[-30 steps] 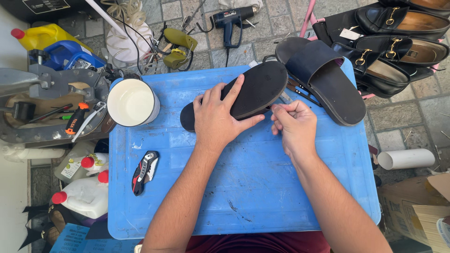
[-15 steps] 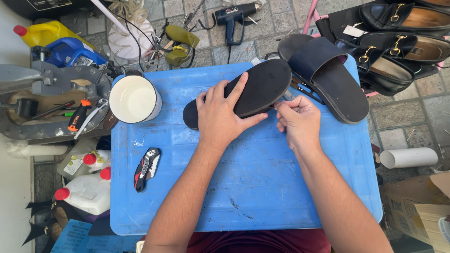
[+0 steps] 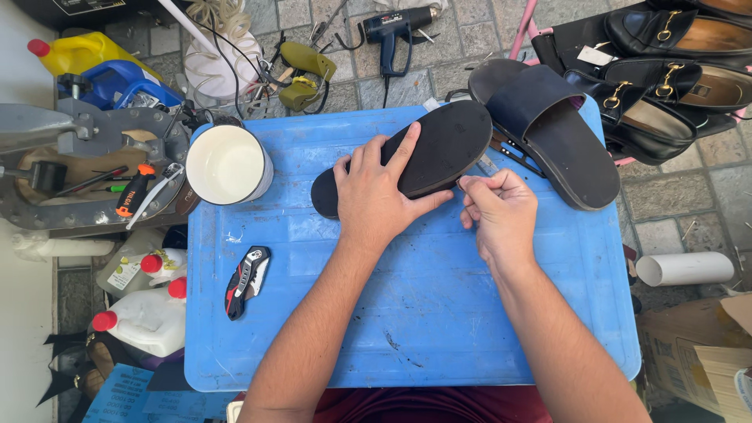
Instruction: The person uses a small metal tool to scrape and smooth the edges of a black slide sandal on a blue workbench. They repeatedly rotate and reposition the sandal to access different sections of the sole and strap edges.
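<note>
near half of desk (image 3: 439, 329): bare blue top, open for passing
left edge: folding knife (image 3: 247, 280) lying flat
back left: white cup (image 3: 228, 165) upright
back right: black slide sandal (image 3: 552, 133) blocks corner
centre back: black sole (image 3: 427, 153) under left hand (image 3: 376, 196), right hand (image 3: 501, 215) just beside

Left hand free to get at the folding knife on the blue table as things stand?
Probably yes. The folding knife lies alone on the blue table, just outside the left forearm, nothing between. But the left hand is pressing down the black sole, so it must let go first.
</note>
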